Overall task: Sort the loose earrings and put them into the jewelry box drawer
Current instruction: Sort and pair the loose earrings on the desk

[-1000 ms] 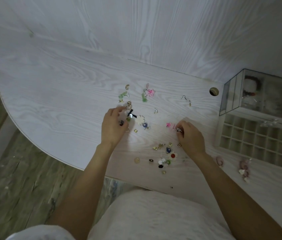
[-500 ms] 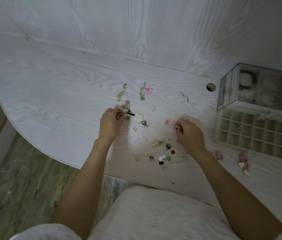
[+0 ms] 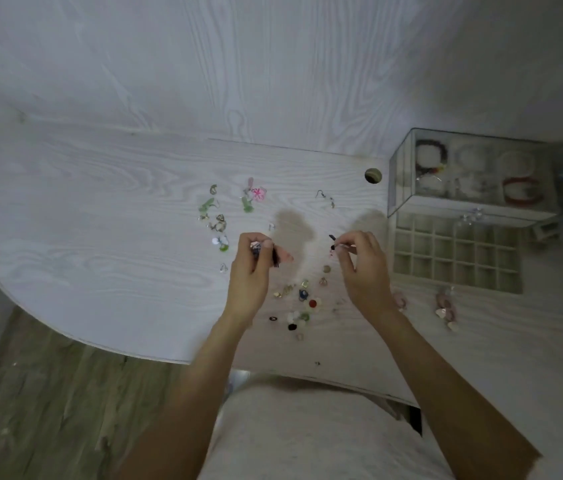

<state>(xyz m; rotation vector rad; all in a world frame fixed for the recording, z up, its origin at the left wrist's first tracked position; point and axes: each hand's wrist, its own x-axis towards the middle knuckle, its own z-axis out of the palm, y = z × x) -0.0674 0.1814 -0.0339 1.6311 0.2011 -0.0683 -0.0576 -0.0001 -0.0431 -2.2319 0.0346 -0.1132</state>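
Left hand (image 3: 250, 271) up off the table, fingers curled round a small dark earring piece (image 3: 275, 259) with something pale pink beside it (too blurry to say what exactly). Right hand (image 3: 363, 268) raised too, thumb and forefinger pinching another tiny black earring (image 3: 332, 241) at the fingertips. Hands apart, with a gap of bare tabletop between them.

Loose earrings scattered all over the white wood-grain table (image 3: 100, 220). Green ones (image 3: 208, 206) and a pink flower (image 3: 258, 194) off toward the far side, a silver hook earring (image 3: 325, 197) lying alone nearer the box. Mixed cluster (image 3: 299, 306) between the two wrists: gold bits, a blue one, a red one, white and black studs. A few pinkish pieces (image 3: 446, 308) sitting on the table just in front of the drawer.

Jewelry box (image 3: 470, 174) at the right, clear-walled, bracelets visible inside. Drawer (image 3: 456, 252) pulled out toward the table edge, split into a grid of little square compartments (can't tell if anything is in them, too dim). Round cable hole (image 3: 373, 175) in the tabletop just left of the box. Wood-look floor (image 3: 31, 393) below the curved table edge.
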